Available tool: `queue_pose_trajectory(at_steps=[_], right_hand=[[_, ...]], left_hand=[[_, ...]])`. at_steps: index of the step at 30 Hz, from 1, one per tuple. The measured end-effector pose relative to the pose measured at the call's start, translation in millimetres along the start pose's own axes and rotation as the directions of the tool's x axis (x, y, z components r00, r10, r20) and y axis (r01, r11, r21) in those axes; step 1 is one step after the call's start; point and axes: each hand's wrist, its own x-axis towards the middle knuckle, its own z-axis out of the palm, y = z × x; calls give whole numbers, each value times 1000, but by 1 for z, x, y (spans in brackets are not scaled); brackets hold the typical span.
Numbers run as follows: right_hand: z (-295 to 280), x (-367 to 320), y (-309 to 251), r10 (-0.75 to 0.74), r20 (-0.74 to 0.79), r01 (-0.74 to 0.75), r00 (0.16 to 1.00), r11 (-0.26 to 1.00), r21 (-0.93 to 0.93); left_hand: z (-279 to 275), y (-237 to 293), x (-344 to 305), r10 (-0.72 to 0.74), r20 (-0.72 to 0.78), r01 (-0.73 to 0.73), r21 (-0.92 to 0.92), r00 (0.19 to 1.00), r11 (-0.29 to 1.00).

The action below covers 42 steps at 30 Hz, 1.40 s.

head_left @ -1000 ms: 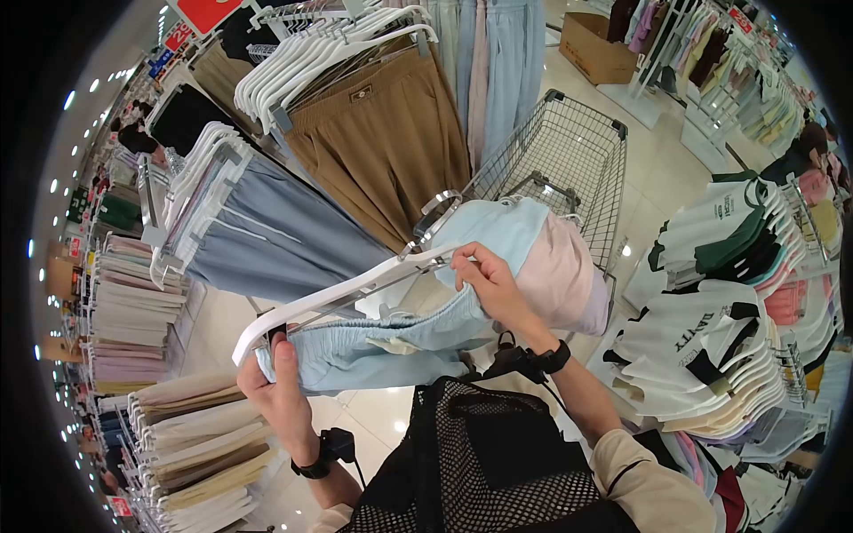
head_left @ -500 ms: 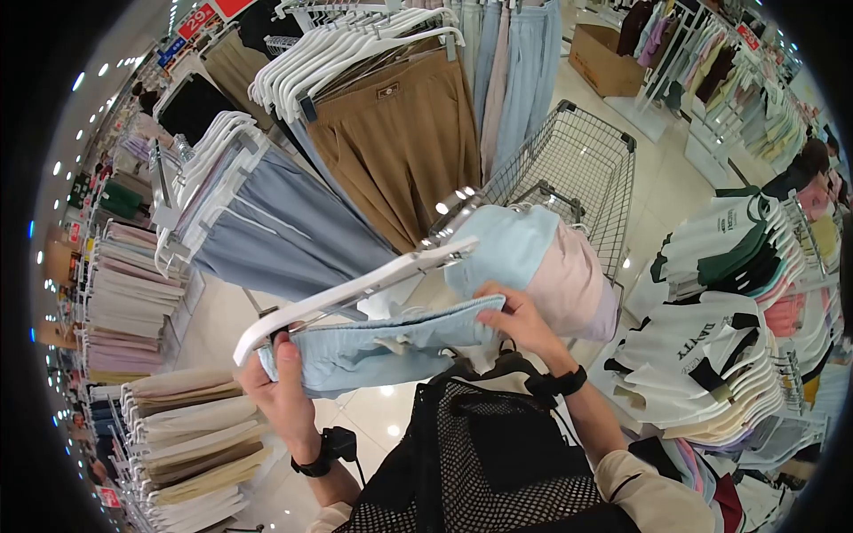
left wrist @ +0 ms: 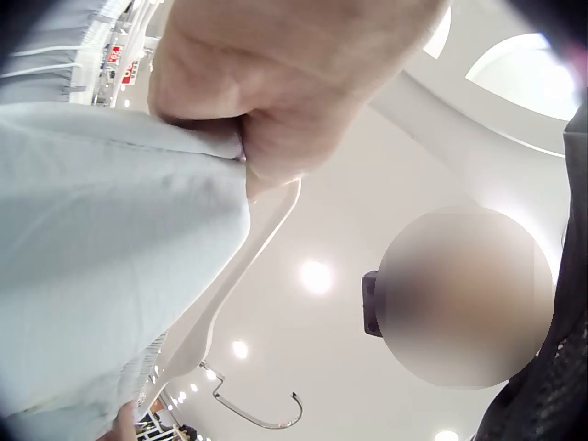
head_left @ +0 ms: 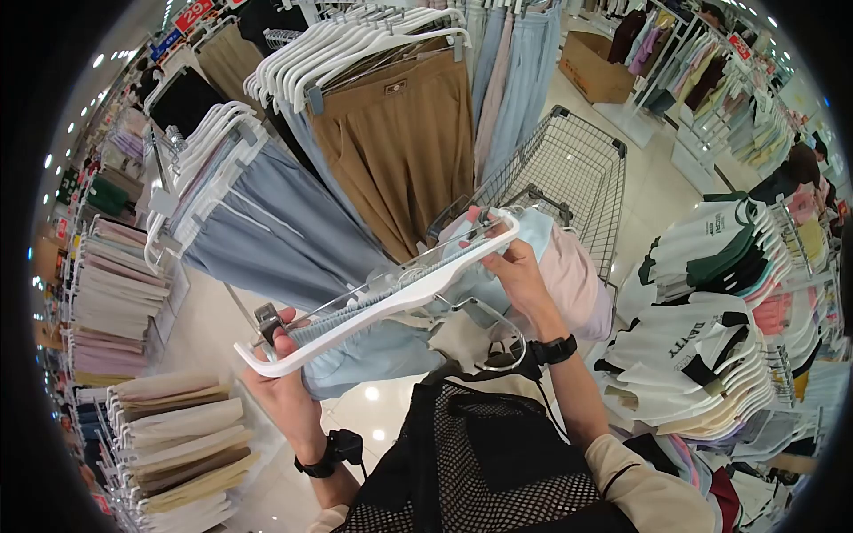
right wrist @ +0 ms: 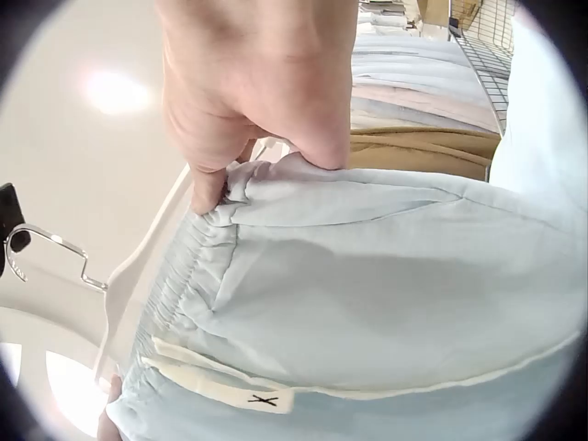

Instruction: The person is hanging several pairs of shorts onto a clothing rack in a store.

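Observation:
A white hanger [head_left: 382,306] lies slantwise in front of the body in the head view, its metal hook pointing down toward the vest. Light blue elastic-waist pants [head_left: 373,355] are along it. The left hand [head_left: 289,391] grips the waistband and the hanger's left end, beside a clip. At the other end, the right hand [head_left: 520,271] pinches the waistband near the second clip. In the right wrist view, the right hand [right wrist: 262,83] holds the gathered waist of the pants [right wrist: 367,276], which have a cream drawstring. The left hand [left wrist: 294,83] pinches the opposite corner in the left wrist view.
Brown pants [head_left: 400,133] and grey-blue pants [head_left: 275,222] hang on racks ahead. A wire cart [head_left: 577,169] stands ahead to the right, with pale blue and pink clothes [head_left: 569,266] at its near end. Printed shirts [head_left: 684,338] hang at the right; folded-over garments [head_left: 182,444] hang at lower left.
The hanger has flipped over, its hook now toward the body instead of away. The right hand has risen from the waistband's lower position to the hanger's right end.

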Motion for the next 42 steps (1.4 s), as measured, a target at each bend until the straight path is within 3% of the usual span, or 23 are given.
queue_pose_trajectory(at_steps=[3,5,9,11,14,16,18,20,23,26,29,30,33,34,37,39,41,42], right_hand=[[7,-2,-10,-78,22,80,997,988,-130],[7,-6,-17,-99,-14,91,995,953,-289],[1,-4,-24,-209,157,255,965,880,-400],[8,-9,-32,-192,119,226,974,832,-508],[15,-13,-34,-236,98,254,967,857,-449],[17,-10,-46,-336,228,396,914,621,-676],[20,-9,-49,-304,268,399,914,556,-730],[25,-15,-47,-168,198,258,966,701,-665],[29,-17,-48,-183,309,358,933,559,-748],[43,-20,-47,-114,249,266,962,595,-758],[63,-23,-54,-71,286,267,956,619,-739],[72,-25,-58,-62,312,280,948,630,-725],[94,-32,-64,-10,406,343,914,555,-758],[103,-34,-65,-18,424,374,906,507,-777],[119,-35,-65,29,491,431,871,437,-790],[128,-36,-61,49,536,472,843,411,-780],[131,-34,-53,26,618,568,786,363,-738],[133,-34,-52,35,627,573,778,369,-731]], left_hand=[[-7,-22,5,12,-109,-14,-14,994,1000],[-15,-35,5,-63,-74,60,-37,995,998],[-25,-50,1,-189,-31,185,-94,982,978],[-27,-53,1,-237,-39,230,-138,971,963],[-37,-74,-2,-321,-48,311,-149,946,939],[-48,-95,-5,-377,-33,367,-166,926,915],[-54,-104,-8,-427,-21,416,-184,904,891],[-56,-108,-9,-470,-5,460,-196,883,866],[-75,-134,-15,-465,4,464,-64,886,884],[-94,-154,-22,-535,79,528,97,841,844],[-110,-168,-25,-673,168,564,423,721,709],[-103,-162,-28,-733,146,649,375,664,662],[-117,-147,-29,-797,257,458,706,547,541],[-119,-135,-27,-796,280,174,887,536,429],[-90,-57,-26,-574,335,91,804,748,588],[-57,-17,-13,-327,449,76,492,832,867],[-29,-7,-9,60,408,-205,322,911,924],[-15,-7,-1,105,398,-271,388,911,881]])
